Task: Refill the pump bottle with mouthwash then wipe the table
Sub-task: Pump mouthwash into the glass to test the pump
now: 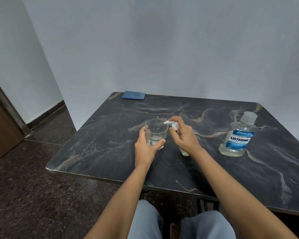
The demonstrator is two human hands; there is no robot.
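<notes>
My left hand (146, 147) grips a clear drinking glass (156, 132) that stands on the dark marble table (110, 145), with a little clear liquid at its bottom. My right hand (184, 135) is wrapped around a small clear pump bottle (183, 151). Its white pump head (173, 125) has the nozzle pointing left over the glass rim, and a fingertip rests on top of the pump. A capped Listerine Cool Mint mouthwash bottle (237, 135) stands upright to the right, apart from both hands. A folded blue cloth (133, 95) lies at the table's far left corner.
The table stands against a pale wall. Its front edge runs just above my knees (179, 223). Dark speckled floor and a brown door (0, 125) lie to the left.
</notes>
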